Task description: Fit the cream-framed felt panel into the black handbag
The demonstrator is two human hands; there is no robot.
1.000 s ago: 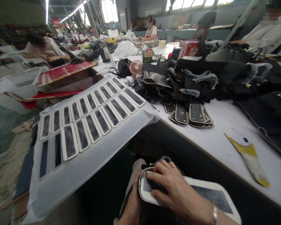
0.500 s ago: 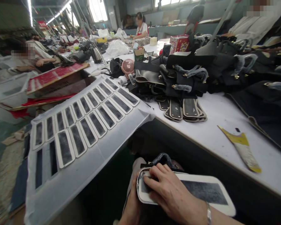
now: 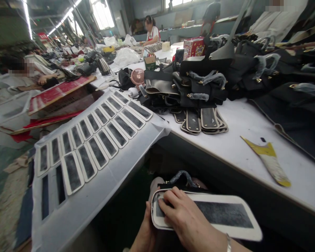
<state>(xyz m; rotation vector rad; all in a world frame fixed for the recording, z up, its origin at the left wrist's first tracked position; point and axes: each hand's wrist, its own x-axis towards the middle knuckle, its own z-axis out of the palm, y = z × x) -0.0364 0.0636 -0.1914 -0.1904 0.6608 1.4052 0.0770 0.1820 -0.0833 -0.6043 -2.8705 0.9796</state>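
A black handbag (image 3: 207,189) lies on my lap, its handle (image 3: 183,175) wrapped in clear plastic. Over it is a white-edged oblong panel (image 3: 225,211) with a dark rough middle, which looks like the bag's base piece. My left hand (image 3: 145,229) grips the left end of bag and panel from the side, some of its fingers hidden behind. Bent across the panel's left part, my right hand (image 3: 182,213) presses its fingertips on the surface near that end. The right wrist wears a bracelet (image 3: 228,242).
To the left, a sheet-covered board (image 3: 99,190) bears rows of similar panels (image 3: 73,171). On the white table (image 3: 215,150) are dark stacked panels (image 3: 209,118), a pile of black handbags (image 3: 165,87) and a yellow-stained scraper-like piece (image 3: 270,159). A small fan (image 3: 138,76) stands behind; co-workers sit farther off.
The view has shifted slightly. My right hand stays on the panel's left end with its fingers a little moved, and my left hand keeps its hold, its thumb now more visible.
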